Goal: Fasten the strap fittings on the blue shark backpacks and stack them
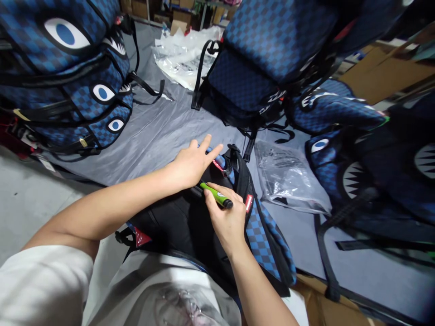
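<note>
Surface, grey-covered. Backpack: black with blue-checked panel, at the surface's near edge, before the wearer. Left hand: fingers spread, over the backpack. Right hand: gripping the tool. Tool: slim, pen-like, bright green, black-ended, above the backpack.

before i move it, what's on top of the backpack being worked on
Over the backpack: the left hand, and the right hand holding a green pen-like tool. Fabric beneath them is hidden.
</note>
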{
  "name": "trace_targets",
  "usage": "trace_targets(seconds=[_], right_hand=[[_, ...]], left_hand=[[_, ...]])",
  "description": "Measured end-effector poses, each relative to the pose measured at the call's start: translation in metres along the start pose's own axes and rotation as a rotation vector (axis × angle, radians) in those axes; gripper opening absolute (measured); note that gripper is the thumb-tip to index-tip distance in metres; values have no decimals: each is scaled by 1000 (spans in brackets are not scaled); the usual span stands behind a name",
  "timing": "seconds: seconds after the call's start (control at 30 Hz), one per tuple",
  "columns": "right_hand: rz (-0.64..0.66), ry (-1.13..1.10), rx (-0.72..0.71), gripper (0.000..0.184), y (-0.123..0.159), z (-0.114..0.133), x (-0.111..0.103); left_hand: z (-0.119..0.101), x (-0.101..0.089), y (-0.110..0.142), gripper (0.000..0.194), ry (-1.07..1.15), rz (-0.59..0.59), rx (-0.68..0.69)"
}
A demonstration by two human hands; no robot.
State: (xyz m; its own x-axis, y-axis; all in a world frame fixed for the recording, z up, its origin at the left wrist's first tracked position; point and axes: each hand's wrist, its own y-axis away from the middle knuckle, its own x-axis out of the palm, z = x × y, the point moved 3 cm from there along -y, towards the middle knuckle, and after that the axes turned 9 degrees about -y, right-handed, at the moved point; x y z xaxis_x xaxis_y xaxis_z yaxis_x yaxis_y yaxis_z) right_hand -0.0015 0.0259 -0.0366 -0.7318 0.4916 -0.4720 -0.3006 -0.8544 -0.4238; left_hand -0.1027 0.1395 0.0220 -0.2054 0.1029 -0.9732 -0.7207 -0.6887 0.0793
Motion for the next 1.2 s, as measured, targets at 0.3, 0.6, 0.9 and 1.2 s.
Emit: trace_targets(seconds=[0.3, 0.6, 0.9, 1.2], right_hand=[[2, -6, 29, 22, -2, 4, 6], [1, 71, 21, 22, -1, 3, 1], [44, 0, 78, 21, -3, 1, 0], [85, -13, 81, 20, -6, 3, -2]], left_hand=[[1, 0, -1, 78, 13, 1, -3], [2, 1, 0, 80, 21, -13, -3], [1, 0, -1, 81, 16, 4, 0], [2, 2, -1, 81, 25, 3, 6]])
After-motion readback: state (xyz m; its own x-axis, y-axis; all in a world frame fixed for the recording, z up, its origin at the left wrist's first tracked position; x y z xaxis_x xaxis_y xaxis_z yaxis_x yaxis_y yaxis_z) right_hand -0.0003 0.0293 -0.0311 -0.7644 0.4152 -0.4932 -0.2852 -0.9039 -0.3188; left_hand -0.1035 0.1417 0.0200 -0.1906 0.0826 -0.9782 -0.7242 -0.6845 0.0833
